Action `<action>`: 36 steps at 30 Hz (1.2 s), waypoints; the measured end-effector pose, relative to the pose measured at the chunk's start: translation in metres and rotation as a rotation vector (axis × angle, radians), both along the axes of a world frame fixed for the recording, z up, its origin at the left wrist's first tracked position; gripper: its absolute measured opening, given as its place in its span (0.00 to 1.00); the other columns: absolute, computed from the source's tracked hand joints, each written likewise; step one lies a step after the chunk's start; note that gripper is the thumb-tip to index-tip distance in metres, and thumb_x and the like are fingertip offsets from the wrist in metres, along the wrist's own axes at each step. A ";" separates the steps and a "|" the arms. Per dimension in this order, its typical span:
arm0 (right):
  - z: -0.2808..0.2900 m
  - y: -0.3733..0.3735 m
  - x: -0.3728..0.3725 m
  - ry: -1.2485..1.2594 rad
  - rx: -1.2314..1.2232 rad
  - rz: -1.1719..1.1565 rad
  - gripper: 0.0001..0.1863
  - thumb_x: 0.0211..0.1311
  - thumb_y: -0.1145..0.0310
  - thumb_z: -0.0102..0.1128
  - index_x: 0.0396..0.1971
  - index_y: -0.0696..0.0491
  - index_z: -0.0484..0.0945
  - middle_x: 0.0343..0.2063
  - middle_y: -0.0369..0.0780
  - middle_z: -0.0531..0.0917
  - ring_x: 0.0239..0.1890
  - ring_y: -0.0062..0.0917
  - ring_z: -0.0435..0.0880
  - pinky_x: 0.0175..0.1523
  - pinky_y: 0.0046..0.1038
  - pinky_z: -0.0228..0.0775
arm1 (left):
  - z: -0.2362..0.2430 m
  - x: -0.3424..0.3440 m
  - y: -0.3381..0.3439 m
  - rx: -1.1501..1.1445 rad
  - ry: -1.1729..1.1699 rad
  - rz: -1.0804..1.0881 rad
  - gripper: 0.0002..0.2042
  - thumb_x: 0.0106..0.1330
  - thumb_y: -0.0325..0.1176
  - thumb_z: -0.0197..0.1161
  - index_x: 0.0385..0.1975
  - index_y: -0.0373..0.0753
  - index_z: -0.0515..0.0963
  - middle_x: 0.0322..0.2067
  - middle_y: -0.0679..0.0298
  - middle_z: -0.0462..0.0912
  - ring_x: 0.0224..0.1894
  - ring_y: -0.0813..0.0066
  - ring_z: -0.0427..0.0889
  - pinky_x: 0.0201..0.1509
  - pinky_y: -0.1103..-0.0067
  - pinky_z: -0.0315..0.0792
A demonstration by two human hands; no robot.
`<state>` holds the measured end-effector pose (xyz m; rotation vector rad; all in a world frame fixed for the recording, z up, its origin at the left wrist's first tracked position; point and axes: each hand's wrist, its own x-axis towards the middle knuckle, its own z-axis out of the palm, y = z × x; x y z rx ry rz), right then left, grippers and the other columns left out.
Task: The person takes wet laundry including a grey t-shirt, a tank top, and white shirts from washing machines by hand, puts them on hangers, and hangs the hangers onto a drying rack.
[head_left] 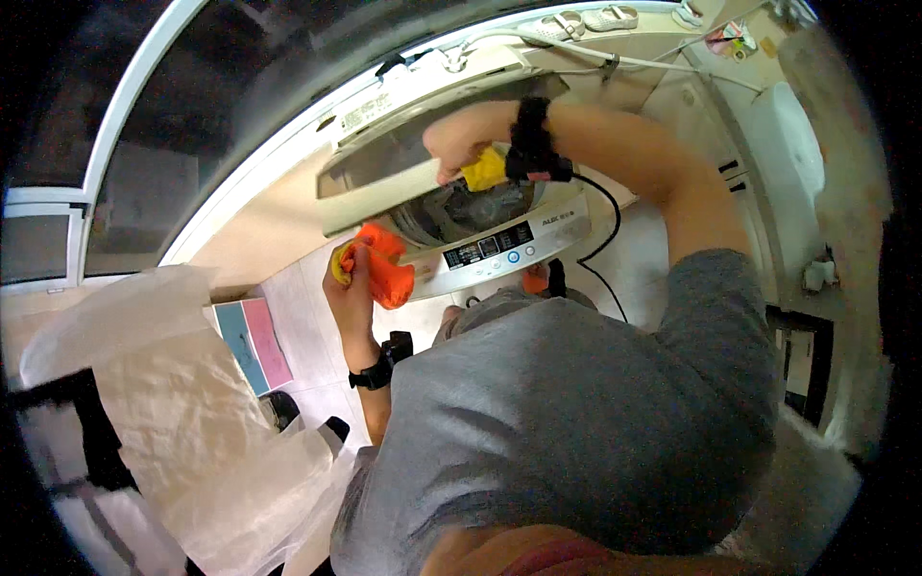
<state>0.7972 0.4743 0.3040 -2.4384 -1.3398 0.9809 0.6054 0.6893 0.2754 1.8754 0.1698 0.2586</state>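
Observation:
My left hand (348,286) is closed on a bright orange cloth (392,276) beside the left front corner of a top-loading washing machine (562,228). A bit of yellow shows at that hand's fingers; whether it belongs to the orange cloth I cannot tell. Over the machine's opening, my right hand (461,144) is closed on a yellow cloth (485,170), its fingers partly hidden. The raised lid (365,178) is behind that hand; touching or apart cannot be told. Below lies the grey drum (432,223), partly covered by my right hand and the yellow cloth.
A pale hose (663,65) runs along the back wall, with light shoes (610,17) on the ledge above. At left are a blue-and-pink box (252,341) and a large translucent sheet (182,403). A black cable (615,230) hangs from my right wrist. A white basin (792,139) stands at right.

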 end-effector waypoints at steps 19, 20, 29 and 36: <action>-0.100 0.023 0.081 -0.542 0.291 -0.491 0.08 0.54 0.71 0.56 0.29 0.60 0.72 0.30 0.50 0.75 0.37 0.42 0.73 0.46 0.40 0.68 | 0.016 0.058 0.024 0.055 0.169 -0.050 0.06 0.62 0.26 0.55 0.36 0.35 0.76 0.35 0.66 0.79 0.38 0.81 0.73 0.45 0.85 0.65; -0.086 0.021 0.087 -0.360 0.086 -0.423 0.10 0.55 0.70 0.55 0.34 0.60 0.72 0.34 0.49 0.75 0.41 0.41 0.73 0.46 0.41 0.67 | 0.012 0.063 0.029 0.025 0.072 -0.100 0.06 0.62 0.26 0.55 0.36 0.35 0.76 0.35 0.65 0.79 0.39 0.79 0.73 0.46 0.84 0.65; 0.008 -0.003 0.089 -0.270 0.513 -0.551 0.12 0.56 0.68 0.58 0.37 0.59 0.76 0.29 0.42 0.80 0.29 0.27 0.79 0.34 0.23 0.69 | 0.006 0.073 0.061 0.023 0.107 -0.135 0.06 0.58 0.27 0.58 0.33 0.34 0.76 0.36 0.59 0.76 0.41 0.70 0.74 0.48 0.79 0.65; 0.075 -0.024 0.152 -0.748 0.282 -0.391 0.12 0.53 0.62 0.59 0.30 0.55 0.79 0.22 0.45 0.79 0.23 0.34 0.78 0.28 0.30 0.68 | -0.001 0.066 0.066 -0.049 0.123 -0.145 0.05 0.60 0.29 0.57 0.33 0.35 0.75 0.35 0.59 0.76 0.39 0.69 0.75 0.45 0.79 0.67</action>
